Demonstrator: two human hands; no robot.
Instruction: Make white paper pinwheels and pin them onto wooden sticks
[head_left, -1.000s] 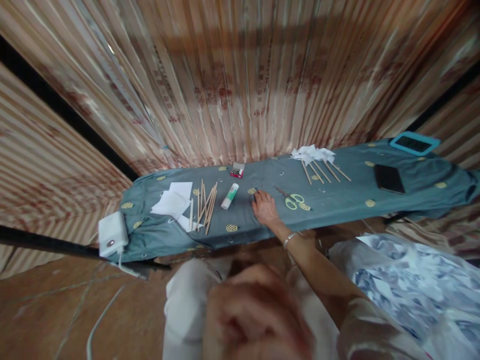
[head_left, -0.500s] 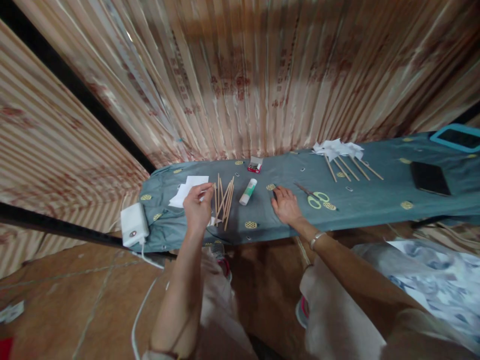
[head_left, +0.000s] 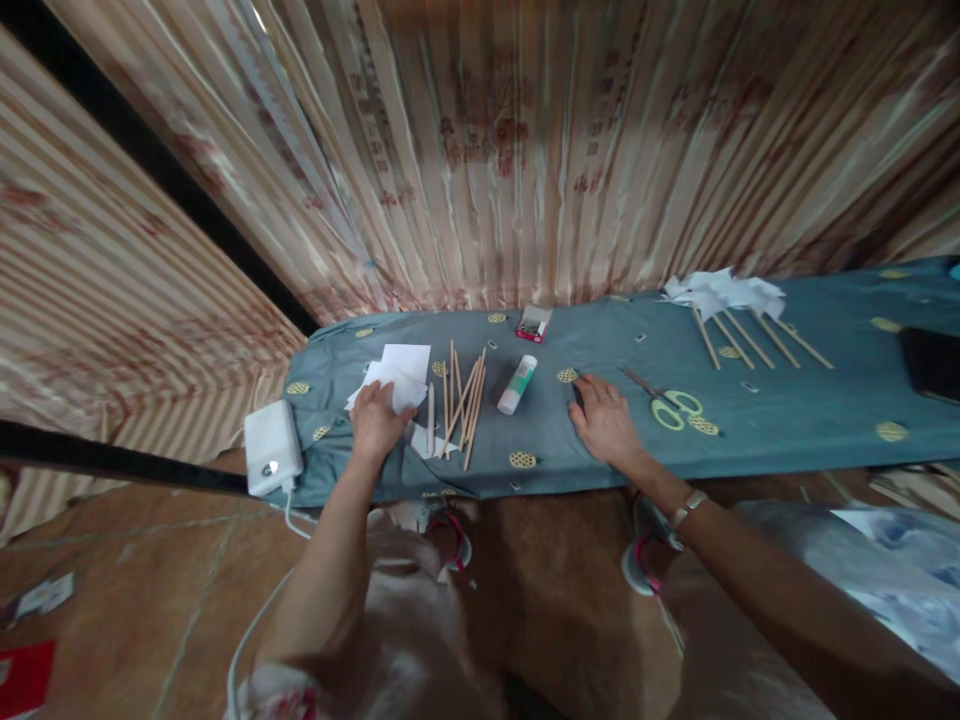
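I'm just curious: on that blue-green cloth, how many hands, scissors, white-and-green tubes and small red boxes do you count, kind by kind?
Hands: 2 (left hand, at the white paper; right hand)
Scissors: 1
White-and-green tube: 1
Small red box: 1
Total: 5

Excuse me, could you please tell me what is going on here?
A person's left hand rests on white paper; whether it grips any is unclear. The right hand lies on the cloth. Between the hands are loose sticks and a glue stick. Scissors lie right of the right hand, and farther right are paper shapes with sticks poking out.
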